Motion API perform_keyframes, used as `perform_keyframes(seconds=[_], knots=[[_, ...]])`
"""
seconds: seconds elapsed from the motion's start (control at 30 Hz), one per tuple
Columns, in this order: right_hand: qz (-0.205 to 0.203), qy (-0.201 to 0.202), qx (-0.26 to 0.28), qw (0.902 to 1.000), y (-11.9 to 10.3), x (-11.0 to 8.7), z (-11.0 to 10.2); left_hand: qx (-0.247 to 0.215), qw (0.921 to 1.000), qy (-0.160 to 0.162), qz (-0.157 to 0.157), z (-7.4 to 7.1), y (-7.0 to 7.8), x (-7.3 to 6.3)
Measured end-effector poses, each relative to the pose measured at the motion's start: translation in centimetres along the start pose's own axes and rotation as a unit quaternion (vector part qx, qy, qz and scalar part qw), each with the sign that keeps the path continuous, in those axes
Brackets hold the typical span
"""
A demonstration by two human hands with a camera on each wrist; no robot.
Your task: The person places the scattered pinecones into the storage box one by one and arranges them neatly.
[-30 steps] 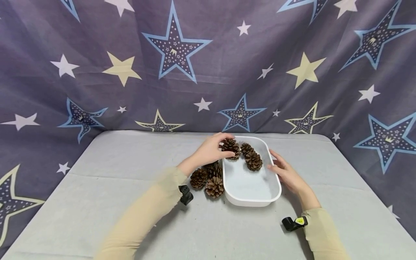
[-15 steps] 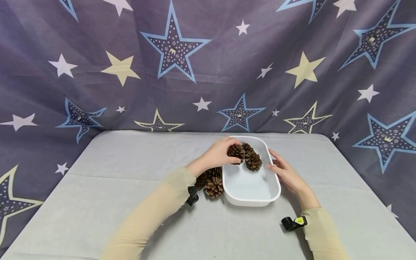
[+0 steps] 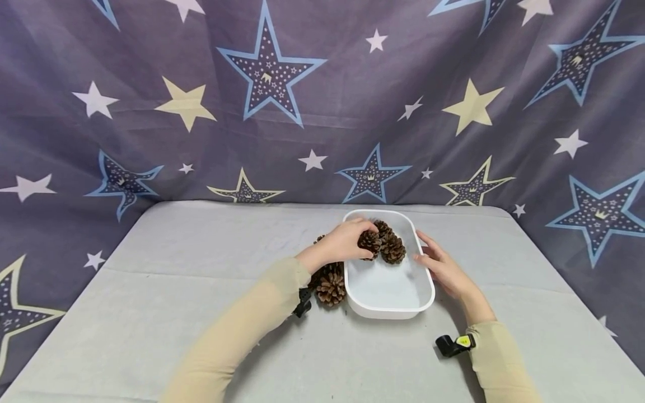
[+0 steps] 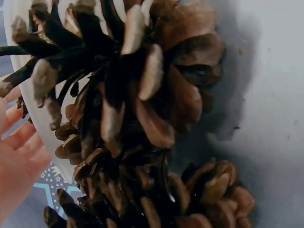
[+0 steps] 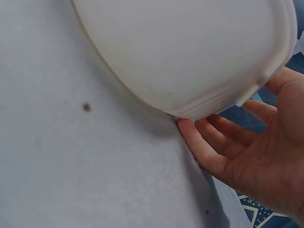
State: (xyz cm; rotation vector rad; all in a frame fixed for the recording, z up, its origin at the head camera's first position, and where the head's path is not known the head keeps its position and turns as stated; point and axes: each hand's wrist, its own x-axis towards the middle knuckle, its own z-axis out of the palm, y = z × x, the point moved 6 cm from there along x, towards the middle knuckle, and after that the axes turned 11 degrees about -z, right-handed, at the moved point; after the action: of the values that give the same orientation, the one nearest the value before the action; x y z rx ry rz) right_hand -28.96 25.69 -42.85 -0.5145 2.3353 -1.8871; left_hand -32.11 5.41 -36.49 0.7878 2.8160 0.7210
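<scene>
Brown pine cones lie at the far end of a white rectangular plastic container (image 3: 389, 288). In the head view my left hand (image 3: 344, 242) reaches over its left rim and holds one pine cone (image 3: 369, 244) between thumb and fingers. Right beside it in the container are a darker pine cone (image 3: 382, 228) and a fuller pine cone (image 3: 393, 249). The left wrist view shows a pine cone (image 4: 152, 76) very close up. My right hand (image 3: 445, 270) grips the container's right side, thumb at the rim; in the right wrist view its fingers (image 5: 202, 142) touch the outer wall.
Several more pine cones, one pine cone (image 3: 331, 289) in front, are heaped against the container's left wall, partly hidden by my left forearm. A grey cloth covers the table (image 3: 201, 302). A star-patterned curtain (image 3: 322, 112) hangs behind its back edge.
My left hand has carried its pine cone right and slightly toward me, over the rim, up against the cones in the container. My right hand has stayed at the container's right side.
</scene>
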Motion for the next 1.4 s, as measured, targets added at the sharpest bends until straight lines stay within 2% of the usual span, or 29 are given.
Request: perform_keyframes(seconds=[0.2,0.5,0.97,1.4], knots=[[0.0,0.002,0.003,1.0,0.0,0.2,0.0,0.016,0.9998,-0.01,0.005,0.1,0.0,0.0],[0.002,0.004,0.001,1.0,0.1,0.1,0.1,0.05,0.9976,-0.045,-0.015,0.7,-0.2,0.3],[0.0,0.003,0.006,1.0,0.1,0.1,0.1,0.076,0.9961,-0.044,-0.001,1.4,0.3,0.4],[0.001,0.003,0.004,1.0,0.0,0.1,0.1,0.074,0.9963,-0.044,-0.01,1.7,-0.1,0.4]])
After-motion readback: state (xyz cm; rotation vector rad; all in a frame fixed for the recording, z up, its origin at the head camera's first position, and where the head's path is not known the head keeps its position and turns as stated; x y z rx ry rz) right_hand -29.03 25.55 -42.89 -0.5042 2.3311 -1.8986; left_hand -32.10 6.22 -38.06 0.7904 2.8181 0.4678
